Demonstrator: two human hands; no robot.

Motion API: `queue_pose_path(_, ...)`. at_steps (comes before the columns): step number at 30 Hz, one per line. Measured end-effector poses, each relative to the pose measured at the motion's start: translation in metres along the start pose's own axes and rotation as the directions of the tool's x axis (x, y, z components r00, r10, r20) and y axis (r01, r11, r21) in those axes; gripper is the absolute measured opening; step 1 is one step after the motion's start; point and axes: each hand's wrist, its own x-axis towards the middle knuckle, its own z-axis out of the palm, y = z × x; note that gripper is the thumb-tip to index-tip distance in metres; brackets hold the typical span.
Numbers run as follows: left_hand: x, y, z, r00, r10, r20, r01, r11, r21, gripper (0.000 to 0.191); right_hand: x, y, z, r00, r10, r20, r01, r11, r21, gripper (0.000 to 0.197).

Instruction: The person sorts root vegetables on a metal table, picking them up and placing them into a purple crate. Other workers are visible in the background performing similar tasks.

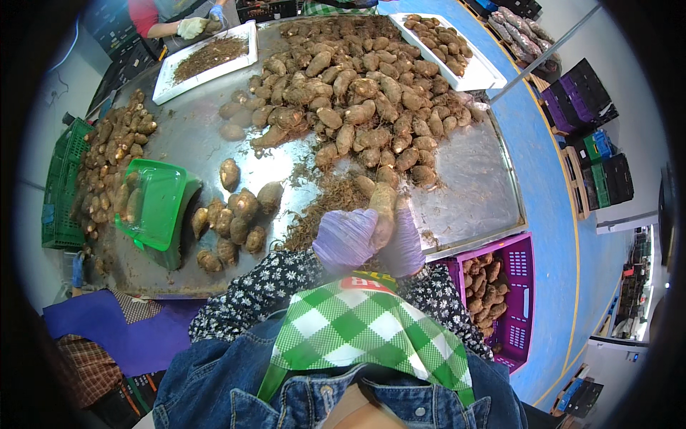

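Note:
Both hands wear purple gloves and meet at the near edge of a metal table. My left hand (345,239) grips a long brown taro corm (382,206) from its left side. My right hand (405,239) lies against the corm's right side; its fingers are partly hidden. Just beyond the corm rises a large heap of taro corms (370,110). Loose root fibres (316,217) lie left of it, beside my left hand. Farther left are several separate corms (238,212) and a green plastic basket (174,206), tipped, with corms near it.
A purple crate (528,305) of corms stands right of the table's near corner. White trays stand at the far left (161,88) and far right (485,80). Across the table a gloved co-worker (192,28) handles something. A green crate (56,182) stands left; another person's sleeve is lower left.

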Motion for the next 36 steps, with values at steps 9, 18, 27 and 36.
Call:
queue_pose_path(9, -0.004, -0.046, 0.011, 0.958, -0.28, -0.066, 0.246, 0.917, -0.314, 0.026, -0.014, -0.025, 0.03, 0.959, 0.117, -0.259, -0.103, 0.993, 0.066, 0.055)
queue_pose_path(18, -0.006, 0.0, 0.005, 0.996, -0.074, 0.053, 0.084, 0.971, -0.225, 0.017, 0.022, 0.013, -0.018, 0.998, 0.005, -0.063, 0.015, 0.955, 0.297, 0.053)
queue_pose_path(27, 0.004, -0.024, -0.004, 0.946, -0.299, -0.122, 0.188, 0.817, -0.544, 0.028, -0.012, -0.029, 0.031, 0.997, -0.017, -0.072, 0.027, 0.991, 0.134, 0.062)
queue_pose_path(36, 0.015, -0.008, -0.008, 0.93, -0.315, 0.191, 0.353, 0.911, -0.213, 0.014, -0.004, -0.008, 0.003, 0.997, -0.018, 0.08, 0.015, 0.999, 0.037, 0.061)
